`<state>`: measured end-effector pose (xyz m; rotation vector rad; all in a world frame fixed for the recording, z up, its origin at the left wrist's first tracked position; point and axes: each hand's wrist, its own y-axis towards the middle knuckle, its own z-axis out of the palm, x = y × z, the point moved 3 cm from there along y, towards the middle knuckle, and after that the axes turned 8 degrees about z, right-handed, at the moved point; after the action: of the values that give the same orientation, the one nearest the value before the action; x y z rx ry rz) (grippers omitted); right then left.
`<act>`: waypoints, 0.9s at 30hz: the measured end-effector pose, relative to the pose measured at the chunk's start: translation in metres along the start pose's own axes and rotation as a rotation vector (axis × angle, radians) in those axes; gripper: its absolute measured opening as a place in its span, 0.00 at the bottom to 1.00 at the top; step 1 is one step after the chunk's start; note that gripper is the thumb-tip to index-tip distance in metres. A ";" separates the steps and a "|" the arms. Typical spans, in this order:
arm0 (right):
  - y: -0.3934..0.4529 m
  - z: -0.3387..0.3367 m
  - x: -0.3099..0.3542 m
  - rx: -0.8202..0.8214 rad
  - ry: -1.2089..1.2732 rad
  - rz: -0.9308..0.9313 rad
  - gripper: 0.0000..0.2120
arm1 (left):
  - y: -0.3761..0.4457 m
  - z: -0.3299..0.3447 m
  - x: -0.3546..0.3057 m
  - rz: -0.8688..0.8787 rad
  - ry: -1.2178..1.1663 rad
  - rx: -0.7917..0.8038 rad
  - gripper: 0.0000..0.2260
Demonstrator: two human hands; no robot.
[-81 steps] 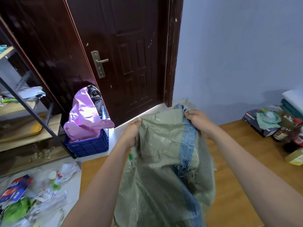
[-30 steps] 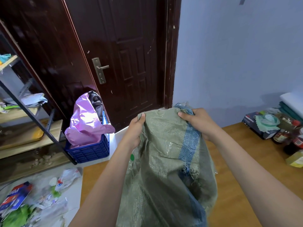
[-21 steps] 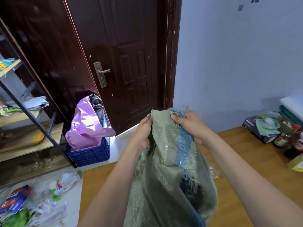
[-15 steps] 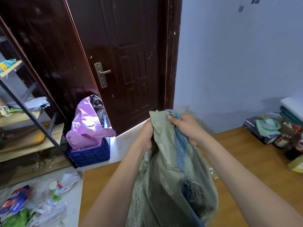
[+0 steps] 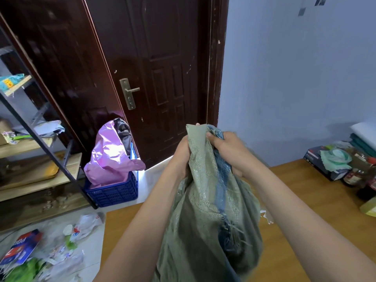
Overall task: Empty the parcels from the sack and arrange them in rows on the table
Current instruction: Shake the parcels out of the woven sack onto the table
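Observation:
A grey-green woven sack (image 5: pixel 203 220) with a blue stripe and frayed threads hangs in front of me over the wooden table (image 5: pixel 305 200). My left hand (image 5: pixel 182 154) and my right hand (image 5: pixel 227 147) both grip its bunched upper edge, pressed close together. The sack's lower part runs out of the frame at the bottom. No parcels are visible; what the sack holds is hidden.
Boxes, bottles and a green cloth (image 5: pixel 335 159) crowd the table's right end. A blue crate (image 5: pixel 114 192) with a pink bag stands by the dark door (image 5: pixel 162 78). A shelf rack (image 5: pixel 36 149) is at left, and litter (image 5: pixel 40 251) covers the floor.
My hands have come together, gathering the sack's spread-out top edge into a tight bunch. The sack now hangs narrower than before.

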<state>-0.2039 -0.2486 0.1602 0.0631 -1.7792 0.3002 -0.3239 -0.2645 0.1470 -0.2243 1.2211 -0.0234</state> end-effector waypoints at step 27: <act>-0.026 -0.017 0.043 -0.214 -0.084 -0.118 0.16 | -0.013 -0.003 -0.017 0.135 -0.131 0.255 0.35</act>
<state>-0.1924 -0.2649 0.2092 0.0280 -1.8733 0.0215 -0.3312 -0.2750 0.1645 0.0783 1.0885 -0.0455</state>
